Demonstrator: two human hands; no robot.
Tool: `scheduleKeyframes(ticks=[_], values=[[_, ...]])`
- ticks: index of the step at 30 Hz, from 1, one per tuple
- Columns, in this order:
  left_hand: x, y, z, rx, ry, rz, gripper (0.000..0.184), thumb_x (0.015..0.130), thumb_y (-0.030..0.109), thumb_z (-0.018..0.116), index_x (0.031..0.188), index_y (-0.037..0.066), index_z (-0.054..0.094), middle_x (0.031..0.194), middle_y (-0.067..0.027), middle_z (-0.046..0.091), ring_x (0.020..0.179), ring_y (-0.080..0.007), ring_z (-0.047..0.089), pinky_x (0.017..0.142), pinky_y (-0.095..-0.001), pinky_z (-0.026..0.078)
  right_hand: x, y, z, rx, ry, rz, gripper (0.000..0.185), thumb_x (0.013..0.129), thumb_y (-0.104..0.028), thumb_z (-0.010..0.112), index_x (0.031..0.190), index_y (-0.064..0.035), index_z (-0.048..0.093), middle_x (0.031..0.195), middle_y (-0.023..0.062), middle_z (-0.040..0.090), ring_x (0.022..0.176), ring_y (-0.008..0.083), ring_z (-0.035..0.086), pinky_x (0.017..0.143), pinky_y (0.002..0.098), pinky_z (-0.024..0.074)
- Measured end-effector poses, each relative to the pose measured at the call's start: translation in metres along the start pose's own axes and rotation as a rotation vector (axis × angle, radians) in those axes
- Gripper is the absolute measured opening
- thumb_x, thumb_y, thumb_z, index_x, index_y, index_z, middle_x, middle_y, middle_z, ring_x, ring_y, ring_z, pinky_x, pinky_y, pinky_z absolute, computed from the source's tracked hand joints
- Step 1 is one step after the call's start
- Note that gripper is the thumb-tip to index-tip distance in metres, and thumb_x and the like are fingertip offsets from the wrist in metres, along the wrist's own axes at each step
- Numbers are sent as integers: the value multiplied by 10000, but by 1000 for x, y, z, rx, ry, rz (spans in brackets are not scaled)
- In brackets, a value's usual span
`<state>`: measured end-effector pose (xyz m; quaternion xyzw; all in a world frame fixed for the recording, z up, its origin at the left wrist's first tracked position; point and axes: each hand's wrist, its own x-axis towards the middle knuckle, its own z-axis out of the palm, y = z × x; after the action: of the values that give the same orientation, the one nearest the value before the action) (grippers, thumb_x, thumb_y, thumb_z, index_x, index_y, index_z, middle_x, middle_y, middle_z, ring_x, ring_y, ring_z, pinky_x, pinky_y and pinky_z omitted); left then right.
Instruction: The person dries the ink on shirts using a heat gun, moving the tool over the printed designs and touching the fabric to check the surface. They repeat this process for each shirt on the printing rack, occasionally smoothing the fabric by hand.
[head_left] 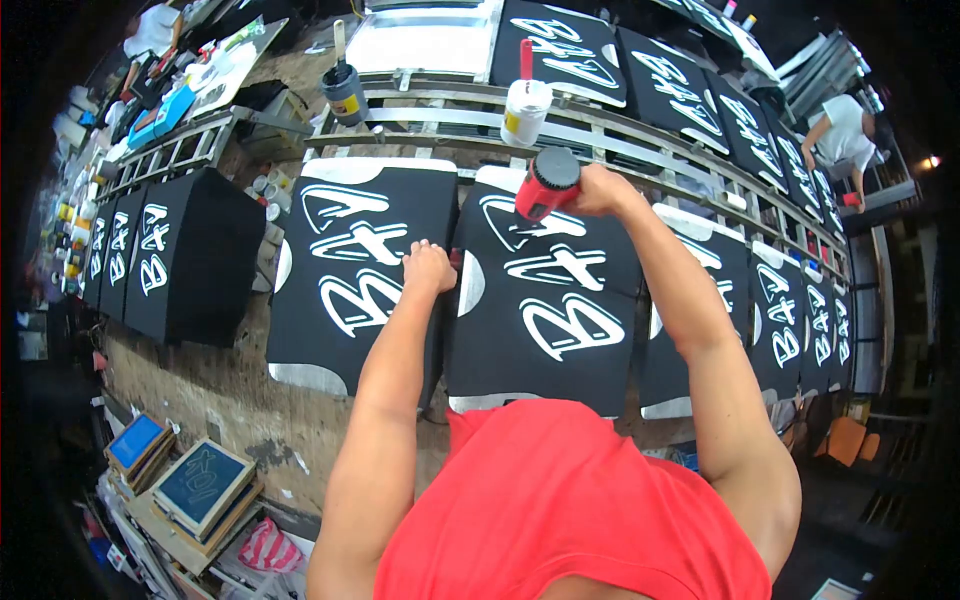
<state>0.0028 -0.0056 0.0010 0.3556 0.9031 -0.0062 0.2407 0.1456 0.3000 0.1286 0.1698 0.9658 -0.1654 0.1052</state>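
My right hand (600, 190) grips a red heat gun (550, 182) with a dark round end. It is above the upper part of a black fabric panel (500, 370) printed with white outlined letters. My left hand (428, 266) is at the right edge of the neighbouring black panel (300, 345), which carries the same print. Its fingers are curled. A small dark red thing (456, 260) shows beside it; whether the fingers hold it is hidden.
Behind the panels, a metal rail (440, 105) supports a white tub (525, 112) and a dark paint pot (345, 95) with a brush. More printed panels (775, 330) line the right. Framed screens (205, 485) lie lower left. A person (845, 130) bends at far right; another (155, 30) is upper left.
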Motion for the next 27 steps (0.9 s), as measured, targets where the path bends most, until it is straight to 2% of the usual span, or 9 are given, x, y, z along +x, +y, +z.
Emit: scheduleKeyframes(ticks=[4, 5, 7, 10, 14, 16, 17, 20, 27], values=[[0, 1, -4, 20, -32, 4, 550, 936, 216, 545, 1418, -48, 572, 1573, -208, 483, 1464, -345, 434, 1168, -518, 401, 5, -31, -12, -4, -151, 131, 412, 750, -356, 843, 1093, -141, 767, 1040, 179, 769, 978, 385, 723, 860, 448, 574], [3, -2, 3, 17, -33, 2, 550, 936, 216, 545, 1418, -48, 572, 1573, -208, 483, 1464, -345, 434, 1168, -518, 401, 5, -32, -8, 6, -60, 57, 392, 757, -372, 831, 1061, -131, 773, 1041, 188, 767, 984, 395, 719, 862, 463, 575], [10, -8, 18, 28, 141, 49, 572, 858, 296, 662, 1301, -66, 644, 1453, -231, 581, 1356, -386, 541, 1105, -555, 478, 14, -44, -7, -48, -67, 95, 451, 756, -410, 815, 1097, -119, 766, 1083, 194, 761, 1017, 389, 719, 891, 465, 578], [14, -10, 25, 13, 137, 44, 565, 859, 285, 647, 1302, -66, 644, 1453, -230, 581, 1362, -386, 536, 1120, -565, 462, 29, -53, -10, -93, -85, 103, 519, 762, -448, 789, 1157, -114, 750, 1154, 198, 748, 1078, 384, 712, 926, 474, 581], [12, -9, 23, 9, 149, 34, 567, 858, 280, 639, 1306, -66, 640, 1454, -230, 579, 1368, -385, 529, 1130, -576, 448, 44, -62, -11, -71, 15, 142, 452, 758, -442, 786, 1091, -136, 773, 1066, 209, 757, 993, 413, 718, 869, 474, 585], [10, -8, 18, -1, 119, 39, 576, 857, 282, 638, 1317, -65, 634, 1464, -232, 569, 1381, -383, 517, 1139, -582, 435, 50, -65, -12, -96, -56, 131, 518, 784, -485, 763, 1161, -131, 755, 1198, 186, 739, 1111, 378, 705, 931, 501, 577], [9, -7, 15, -2, 119, 39, 576, 857, 282, 638, 1317, -65, 634, 1464, -232, 569, 1381, -383, 517, 1139, -582, 435, 50, -65, -12, -96, -57, 131, 518, 784, -485, 763, 1161, -131, 755, 1198, 186, 739, 1111, 378, 705, 931, 501, 577], [9, -6, 13, -3, 94, 32, 574, 857, 281, 640, 1316, -63, 632, 1468, -229, 565, 1388, -381, 510, 1139, -582, 434, 40, -74, -16, -116, -95, 103, 527, 776, -492, 768, 1167, -138, 754, 1179, 190, 744, 1097, 376, 710, 924, 499, 578], [14, -10, 26, 27, 140, 44, 581, 872, 337, 664, 1300, -56, 641, 1427, -210, 591, 1365, -376, 530, 1120, -569, 455, -11, -79, -25, -137, -182, 26, 462, 749, -469, 765, 1031, -104, 785, 1008, 221, 760, 952, 398, 734, 841, 478, 595]])
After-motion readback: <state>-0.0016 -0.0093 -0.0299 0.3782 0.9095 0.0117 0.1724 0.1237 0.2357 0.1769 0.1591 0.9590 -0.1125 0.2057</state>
